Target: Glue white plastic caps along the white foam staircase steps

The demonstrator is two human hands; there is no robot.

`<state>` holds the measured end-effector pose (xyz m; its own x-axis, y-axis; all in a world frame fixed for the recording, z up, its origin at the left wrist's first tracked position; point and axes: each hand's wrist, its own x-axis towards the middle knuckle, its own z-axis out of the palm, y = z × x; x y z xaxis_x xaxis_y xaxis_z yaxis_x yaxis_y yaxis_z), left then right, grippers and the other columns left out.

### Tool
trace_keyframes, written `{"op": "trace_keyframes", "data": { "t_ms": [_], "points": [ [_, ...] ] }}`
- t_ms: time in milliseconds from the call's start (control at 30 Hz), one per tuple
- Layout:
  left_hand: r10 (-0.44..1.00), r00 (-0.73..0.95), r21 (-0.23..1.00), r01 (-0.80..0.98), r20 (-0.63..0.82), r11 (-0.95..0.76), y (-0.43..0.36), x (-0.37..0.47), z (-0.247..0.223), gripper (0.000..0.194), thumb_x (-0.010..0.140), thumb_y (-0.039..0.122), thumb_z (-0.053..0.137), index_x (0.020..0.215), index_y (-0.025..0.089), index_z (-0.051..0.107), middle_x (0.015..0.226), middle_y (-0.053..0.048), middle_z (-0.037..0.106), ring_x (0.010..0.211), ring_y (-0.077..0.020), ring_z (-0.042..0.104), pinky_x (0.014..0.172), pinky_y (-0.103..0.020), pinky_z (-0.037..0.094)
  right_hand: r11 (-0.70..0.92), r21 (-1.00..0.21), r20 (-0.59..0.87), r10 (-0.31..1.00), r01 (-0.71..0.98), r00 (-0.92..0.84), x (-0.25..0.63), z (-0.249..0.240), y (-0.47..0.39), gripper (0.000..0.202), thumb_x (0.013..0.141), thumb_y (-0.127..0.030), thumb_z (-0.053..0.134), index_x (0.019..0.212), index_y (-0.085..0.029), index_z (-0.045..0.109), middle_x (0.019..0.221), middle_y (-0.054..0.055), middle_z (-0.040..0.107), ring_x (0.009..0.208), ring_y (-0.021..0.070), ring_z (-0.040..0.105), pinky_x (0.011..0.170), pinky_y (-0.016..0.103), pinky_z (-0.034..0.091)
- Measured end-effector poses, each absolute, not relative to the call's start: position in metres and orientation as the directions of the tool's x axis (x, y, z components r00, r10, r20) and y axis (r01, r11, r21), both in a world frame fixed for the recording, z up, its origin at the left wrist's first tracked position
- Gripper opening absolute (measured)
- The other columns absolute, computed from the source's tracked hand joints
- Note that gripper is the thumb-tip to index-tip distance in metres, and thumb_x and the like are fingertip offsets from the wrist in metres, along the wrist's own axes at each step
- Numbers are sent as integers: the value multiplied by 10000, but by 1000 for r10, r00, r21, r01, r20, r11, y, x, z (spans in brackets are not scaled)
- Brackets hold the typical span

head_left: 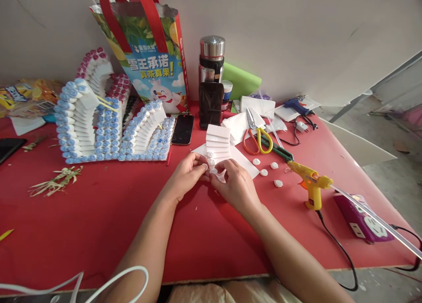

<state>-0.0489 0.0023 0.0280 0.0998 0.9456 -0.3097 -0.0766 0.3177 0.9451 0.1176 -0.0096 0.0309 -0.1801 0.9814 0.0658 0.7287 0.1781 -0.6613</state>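
Both hands meet over the red table (132, 219) around a small white rosette (211, 162) at the lower end of a stepped white paper piece (218, 138). My left hand (188, 173) pinches the work from the left, thumb and fingertips together. From the right, my right hand (235, 182) closes its fingers on white material beside the rosette. A flat white sheet (245, 162) lies beneath. Several loose white rosettes (263, 172) rest to the right of my right hand. Fingertips partly hide what is held.
A yellow glue gun (310, 180), orange-and-yellow-handled scissors (259, 138) and a purple power strip (362, 217) lie right. Blue-and-white flower structures (107, 129) stand left. Behind are a printed bag (154, 70), thermos (212, 52), upright phone (211, 104) and flat phone (183, 129).
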Motion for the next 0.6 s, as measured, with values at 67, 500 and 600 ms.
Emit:
{"op": "trace_keyframes", "data": {
  "t_ms": [67, 500, 600],
  "points": [
    [946, 106, 944, -88, -307, 317, 2, -49, 28, 192, 827, 238, 689, 968, 173, 577, 903, -24, 669, 804, -175, 698, 740, -332, 596, 183, -679, 72, 980, 711, -183, 118, 31, -10, 168, 876, -344, 629, 990, -222, 626, 986, 25, 677, 686, 147, 583, 598, 267, 384],
    [943, 120, 945, -67, -311, 320, 2, -49, 28, 165, 855, 200, 663, 987, 168, 568, 936, -42, 679, 829, -184, 717, 768, -346, 611, 222, -634, 107, 974, 741, -201, 119, 35, -13, 220, 913, -360, 617, 1061, -201, 658, 968, 38, 698, 653, 140, 574, 599, 266, 382],
    [943, 116, 945, -68, -312, 321, 2, -49, 29, 186, 840, 210, 686, 983, 167, 575, 946, -50, 687, 847, -190, 713, 758, -335, 605, 226, -613, 96, 973, 757, -212, 119, 34, -12, 233, 916, -388, 621, 1046, -198, 651, 984, 49, 697, 667, 149, 586, 587, 265, 373]
  ]
}}
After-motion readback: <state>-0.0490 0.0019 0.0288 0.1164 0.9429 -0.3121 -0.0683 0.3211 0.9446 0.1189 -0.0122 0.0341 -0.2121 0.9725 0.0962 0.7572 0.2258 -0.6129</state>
